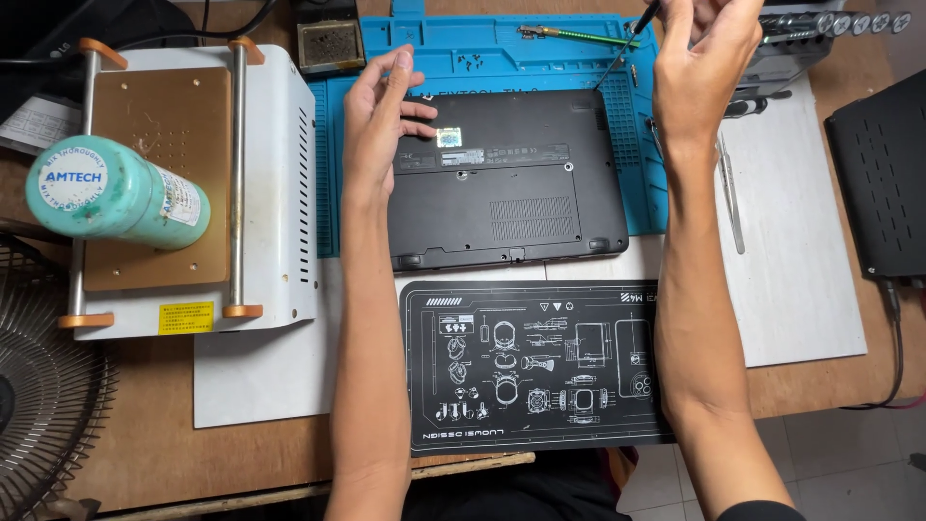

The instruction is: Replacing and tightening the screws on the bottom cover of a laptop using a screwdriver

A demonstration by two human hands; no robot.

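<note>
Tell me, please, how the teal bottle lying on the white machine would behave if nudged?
The teal bottle lies on its side and looks round, so it would probably roll. The metal rods either side might stop it. Its smooth plastic may be slippery.

Bright even overhead light, soft shadows, sharp.

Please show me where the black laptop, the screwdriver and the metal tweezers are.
black laptop (506, 183): head view, middle of its bottom cover.
screwdriver (622, 53): head view, its thin shaft.
metal tweezers (731, 198): head view, middle of its arms.
</note>
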